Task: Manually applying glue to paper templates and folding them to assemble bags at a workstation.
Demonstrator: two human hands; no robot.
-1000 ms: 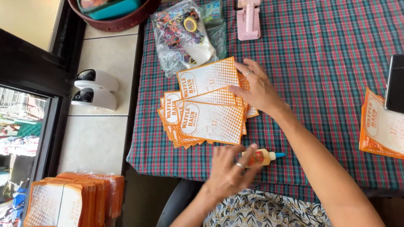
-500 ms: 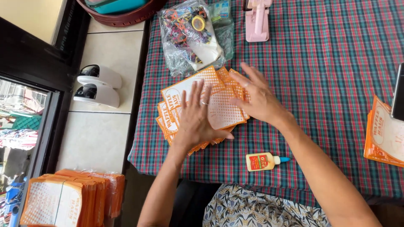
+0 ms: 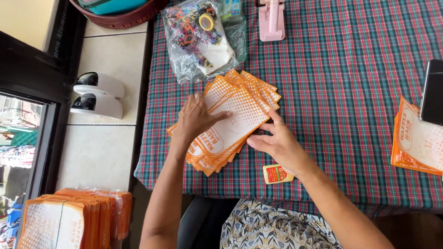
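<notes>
A fanned stack of orange-and-white paper bags [image 3: 240,106] lies tilted on the plaid tablecloth [image 3: 350,92]. My left hand [image 3: 196,117] rests flat on the stack's left side, fingers spread, a ring on one finger. My right hand [image 3: 277,143] presses against the stack's lower right edge, fingers together. A small glue bottle [image 3: 276,174] with a red label lies on the cloth just below my right wrist, partly hidden by it.
A clear plastic bag of colourful items [image 3: 200,37] and a pink device [image 3: 271,19] sit at the back. Another orange bag pile [image 3: 417,140] and a dark phone [image 3: 433,92] lie at right. More orange bags [image 3: 69,219] sit lower left; two white cameras [image 3: 97,94] on the ledge.
The stack has turned to a diagonal and been squared up. My right hand has slid from its upper right to its lower right edge, now covering part of the glue bottle.
</notes>
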